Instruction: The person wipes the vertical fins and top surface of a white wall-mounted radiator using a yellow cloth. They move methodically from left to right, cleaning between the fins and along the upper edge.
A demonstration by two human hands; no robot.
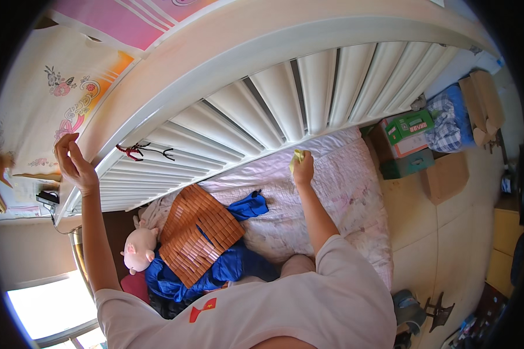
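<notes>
My right hand [304, 169] is shut on a yellow cloth [296, 160], above a pale floral quilt [284, 192] on the bed. Beyond it rises a white slatted panel [279, 104] with a broad curved rail [201, 65]. My left hand [75, 165] is raised by the left end of that rail, fingers loosely bent and slightly apart, with nothing in it. Whether it touches the rail I cannot tell. A red and black cord [132, 152] is tied through the slats near this hand.
A brown tile mat [201, 231] lies over blue fabric [231, 261], beside a pink plush pig [139, 249]. A small black device [48, 197] with a cable is at the left. Boxes [409, 126] and a checked cloth [445, 122] stand on the tiled floor at right.
</notes>
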